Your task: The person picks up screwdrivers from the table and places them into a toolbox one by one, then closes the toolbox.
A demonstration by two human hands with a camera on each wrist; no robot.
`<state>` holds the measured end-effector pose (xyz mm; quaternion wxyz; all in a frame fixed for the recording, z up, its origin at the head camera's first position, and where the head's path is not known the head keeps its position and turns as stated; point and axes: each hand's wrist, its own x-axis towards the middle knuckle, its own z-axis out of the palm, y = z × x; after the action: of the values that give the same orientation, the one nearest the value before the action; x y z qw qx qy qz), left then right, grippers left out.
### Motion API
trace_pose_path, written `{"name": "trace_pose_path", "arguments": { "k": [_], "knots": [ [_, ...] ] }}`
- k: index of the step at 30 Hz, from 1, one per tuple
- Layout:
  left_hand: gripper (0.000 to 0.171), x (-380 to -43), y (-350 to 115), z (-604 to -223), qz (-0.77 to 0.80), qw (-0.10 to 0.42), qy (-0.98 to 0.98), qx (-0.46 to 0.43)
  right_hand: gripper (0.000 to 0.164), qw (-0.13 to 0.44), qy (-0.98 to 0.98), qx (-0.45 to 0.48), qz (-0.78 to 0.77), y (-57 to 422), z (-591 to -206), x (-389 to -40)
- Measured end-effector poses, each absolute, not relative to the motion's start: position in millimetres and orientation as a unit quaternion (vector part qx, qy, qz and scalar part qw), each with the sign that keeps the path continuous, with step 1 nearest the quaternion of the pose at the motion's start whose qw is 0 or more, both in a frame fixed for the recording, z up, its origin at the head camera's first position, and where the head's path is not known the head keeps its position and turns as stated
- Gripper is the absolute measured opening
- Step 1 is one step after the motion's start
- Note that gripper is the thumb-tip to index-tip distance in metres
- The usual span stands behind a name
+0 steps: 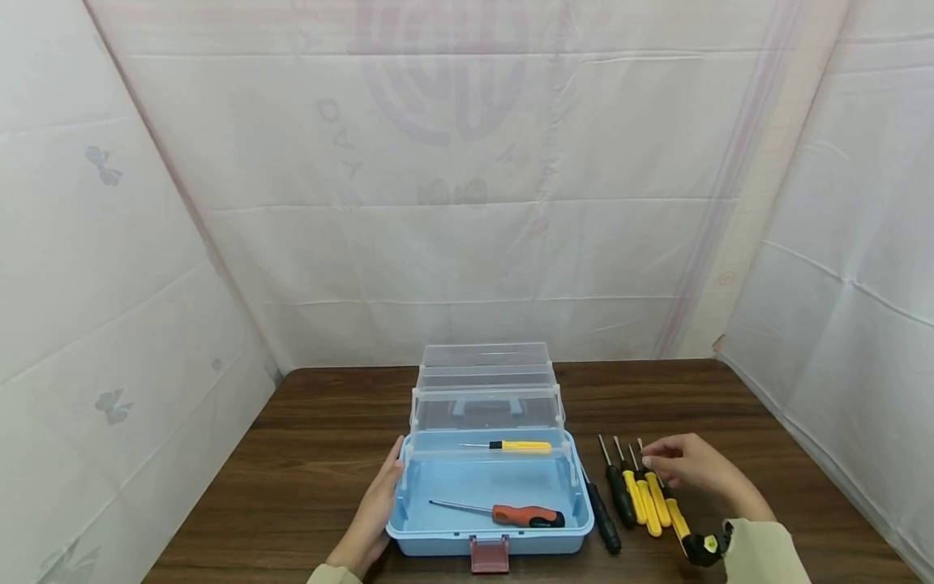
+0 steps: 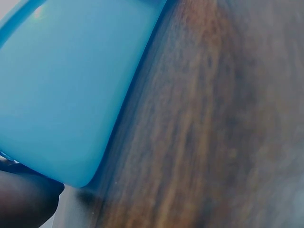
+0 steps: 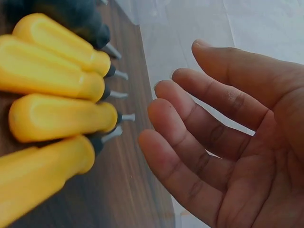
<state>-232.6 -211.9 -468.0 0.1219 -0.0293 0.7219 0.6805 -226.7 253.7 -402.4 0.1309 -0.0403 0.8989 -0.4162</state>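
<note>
In the head view my left hand (image 1: 374, 507) rests along the left outer wall of a light blue toolbox (image 1: 489, 545), fingers extended. One dark fingertip (image 2: 28, 197) shows by the box's corner in the left wrist view. Inside the box lie an orange-and-black screwdriver (image 1: 527, 516) and, farther back, a yellow-handled screwdriver (image 1: 527, 446). Over the shaft ends of a row of screwdrivers hovers my right hand (image 1: 693, 469), empty, its fingers loosely bent in the right wrist view. Nearest to it are several yellow handles (image 3: 66, 118); black-handled screwdrivers (image 1: 603, 519) lie closer to the box.
The toolbox's clear tiered trays (image 1: 485, 405) stand raised at its back, and a pink latch (image 1: 489, 556) hangs at the front. A black-and-yellow object (image 1: 704, 550) lies by the right sleeve. White cloth (image 1: 467, 243) hangs around the wooden table (image 1: 292, 470).
</note>
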Motion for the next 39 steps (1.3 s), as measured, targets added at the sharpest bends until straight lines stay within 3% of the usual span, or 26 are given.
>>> {"name": "trace_pose_path", "arguments": {
  "k": [24,39],
  "knots": [
    [0.057,-234,-212,-468,0.69,0.122,0.713,-0.029,0.047,0.167,0.886,0.053,-0.429,272,-425,-215],
    [0.06,-232,-211,-468,0.688,0.119,0.716,-0.026,0.06,0.197,0.875,0.093,-0.432,274,-434,-210]
  ]
}}
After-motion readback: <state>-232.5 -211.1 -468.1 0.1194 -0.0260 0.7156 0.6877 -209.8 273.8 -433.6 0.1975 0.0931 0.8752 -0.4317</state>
